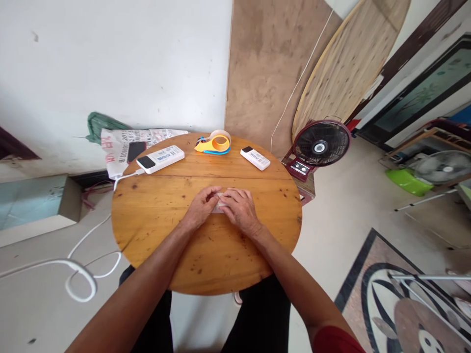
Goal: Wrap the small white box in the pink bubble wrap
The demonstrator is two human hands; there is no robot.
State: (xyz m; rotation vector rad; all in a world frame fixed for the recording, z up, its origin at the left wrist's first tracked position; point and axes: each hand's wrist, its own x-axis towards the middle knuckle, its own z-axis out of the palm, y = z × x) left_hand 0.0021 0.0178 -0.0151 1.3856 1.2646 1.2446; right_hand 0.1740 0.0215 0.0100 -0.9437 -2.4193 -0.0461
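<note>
Over the middle of the round wooden table (147, 211), my left hand (200, 207) and my right hand (241, 208) close in on a small, flat, whitish object (218, 209). The fingers of both hands are bent around its sides and top, so most of it is covered and its kind does not show. Beyond my hands lies a yellow and blue tape dispenser (209, 145) with a roll of tape in it. To its left rests a larger white power bank (165, 159) with a dark display, and to its right a smaller white power bank (255, 158).
A white cable (125, 175) runs from the larger power bank off the table's left edge to the floor. Behind that edge are a printed white sack (119, 147) and a dark flat object (135, 151). A fan (320, 147) stands at the right, near the wall.
</note>
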